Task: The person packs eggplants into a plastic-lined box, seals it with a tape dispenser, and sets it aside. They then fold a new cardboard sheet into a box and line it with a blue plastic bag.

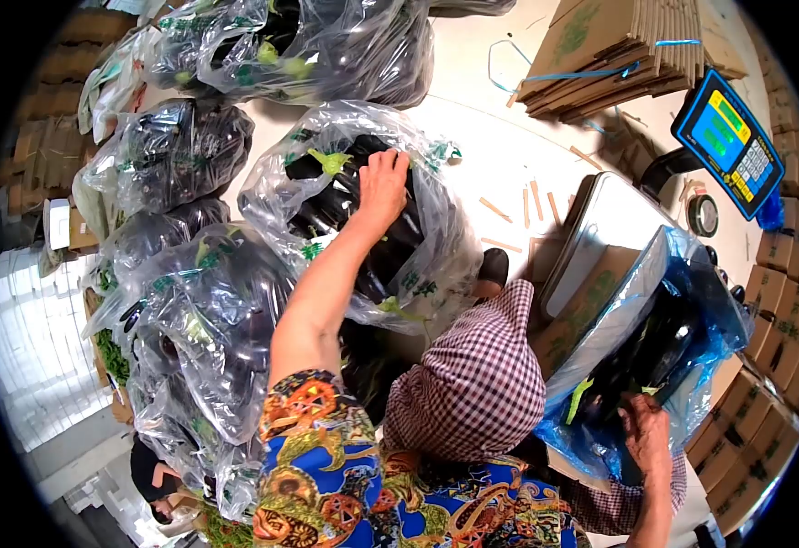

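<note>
1. Pale floor [509, 155] lies beneath you.
2. Your right hand [644, 429] rests spread on dark eggplants in one blue-lined cardboard box [655, 365].
3. Your left hand [383, 187] grasps one dark eggplant [349, 196] inside a clear plastic bag [436, 247].
4. About five more bags; their contents are blurred.

Flat cardboard stack [632, 46] top right; scale display [728, 142] beside; tape roll [703, 216] nr it

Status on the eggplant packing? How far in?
Done: some eggplants already lie in the blue-lined box on the scale. In hand: the left hand reaches into an open clear bag of eggplants; the right hand rests at the box liner. Left: several full bags and a stack of flat cartons.
</note>
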